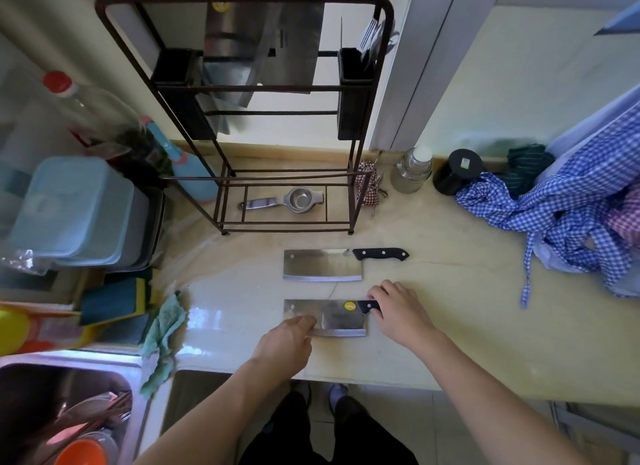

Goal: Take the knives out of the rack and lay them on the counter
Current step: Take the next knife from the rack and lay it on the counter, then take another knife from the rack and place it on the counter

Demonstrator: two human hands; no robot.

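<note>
On counter [433, 326], R hand [398, 312] gripping cleaver [332, 317] handle, L hand [287, 340] fingertips on blade

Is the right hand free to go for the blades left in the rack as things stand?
Probably not yet: the right hand grips the handle of the near cleaver. Once released, the way to the rack looks open over the far cleaver.

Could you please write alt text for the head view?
Both hands lay a cleaver on the counter: right hand on its handle, left hand touching the blade. A second cleaver lies just beyond, before the knife rack.
</note>
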